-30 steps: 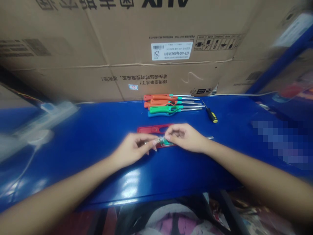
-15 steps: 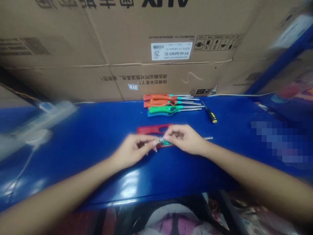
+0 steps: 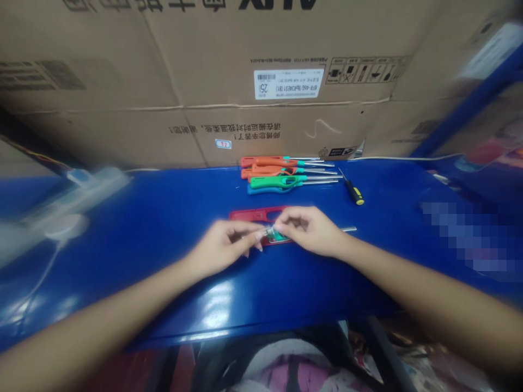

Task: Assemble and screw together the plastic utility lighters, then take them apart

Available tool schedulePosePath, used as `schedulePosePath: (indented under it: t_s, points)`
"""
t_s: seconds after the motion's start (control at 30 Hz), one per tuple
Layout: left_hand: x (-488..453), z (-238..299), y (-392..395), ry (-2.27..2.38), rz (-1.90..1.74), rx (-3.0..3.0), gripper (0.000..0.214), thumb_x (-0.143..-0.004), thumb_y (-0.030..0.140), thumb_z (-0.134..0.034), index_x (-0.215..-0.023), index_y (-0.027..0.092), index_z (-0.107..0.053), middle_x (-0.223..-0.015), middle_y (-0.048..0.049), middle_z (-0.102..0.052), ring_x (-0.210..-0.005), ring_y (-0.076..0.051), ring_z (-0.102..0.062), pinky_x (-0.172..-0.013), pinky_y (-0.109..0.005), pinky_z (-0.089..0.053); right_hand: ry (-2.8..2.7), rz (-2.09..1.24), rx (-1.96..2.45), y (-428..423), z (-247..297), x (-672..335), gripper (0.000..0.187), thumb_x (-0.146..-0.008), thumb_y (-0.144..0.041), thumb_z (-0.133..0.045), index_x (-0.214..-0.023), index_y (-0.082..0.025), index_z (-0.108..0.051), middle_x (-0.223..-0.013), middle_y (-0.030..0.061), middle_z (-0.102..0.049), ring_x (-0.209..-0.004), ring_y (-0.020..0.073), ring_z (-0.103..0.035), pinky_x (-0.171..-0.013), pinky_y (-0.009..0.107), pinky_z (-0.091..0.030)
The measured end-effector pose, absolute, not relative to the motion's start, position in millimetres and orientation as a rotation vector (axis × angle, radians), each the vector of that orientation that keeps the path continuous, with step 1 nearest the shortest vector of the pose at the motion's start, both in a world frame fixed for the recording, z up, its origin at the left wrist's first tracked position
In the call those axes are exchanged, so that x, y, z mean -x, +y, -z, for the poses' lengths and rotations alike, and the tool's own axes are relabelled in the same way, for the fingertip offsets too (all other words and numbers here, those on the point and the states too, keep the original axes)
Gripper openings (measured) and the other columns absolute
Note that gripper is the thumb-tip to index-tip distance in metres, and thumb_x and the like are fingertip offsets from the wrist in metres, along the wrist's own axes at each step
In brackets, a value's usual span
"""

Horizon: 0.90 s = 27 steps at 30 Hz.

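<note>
Just in front of me, my left hand (image 3: 223,246) is closed in a pinch on a small clear, shiny lighter part (image 3: 268,232). My right hand (image 3: 312,231) pinches at the other end of that part, its fingertips close to a green piece (image 3: 278,236). Behind the fingers lies a red lighter shell half (image 3: 250,214), open side up, with a trigger loop. Under the hands more red casing shows, partly covered. A thin metal lighter tube (image 3: 350,228) sticks out to the right of my right hand.
Several gas lighters in orange, green (image 3: 267,182) and blue lie stacked by the large cardboard box (image 3: 229,125). A yellow-black screwdriver (image 3: 354,193) is right of them. On the left of the blue table (image 3: 183,310) are a power strip (image 3: 102,188) and a white plug (image 3: 67,227).
My left fingers have shifted slightly toward my right hand, covering more of the clear part. My right hand stays almost in place, and the lighters behind lie as before.
</note>
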<state>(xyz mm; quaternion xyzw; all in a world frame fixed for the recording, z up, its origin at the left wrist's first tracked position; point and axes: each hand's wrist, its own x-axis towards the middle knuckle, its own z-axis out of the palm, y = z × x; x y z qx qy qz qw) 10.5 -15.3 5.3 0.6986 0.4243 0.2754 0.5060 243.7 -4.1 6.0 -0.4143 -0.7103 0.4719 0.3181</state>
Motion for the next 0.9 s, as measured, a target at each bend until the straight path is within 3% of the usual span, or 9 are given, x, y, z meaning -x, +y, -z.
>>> schedulePosePath:
  t_s: [0.9]
  points:
    - [-9.0,-4.3,-15.2,0.977,-0.641,-1.716,0.032,-0.092,0.036,-0.065,-0.112,0.014,-0.076,-0.079,-0.0064,-0.076,-0.063,-0.012,-0.062,-0.057,-0.020,-0.049,-1.893,-1.212,1.063,-5.7,-2.8,-242.6,0.020,-0.086,-0.036,-0.062,-0.081,-0.017,-0.065,-0.072,-0.0004,-0.056,-0.062,0.0113,-0.047,-0.058,0.026,-0.038]
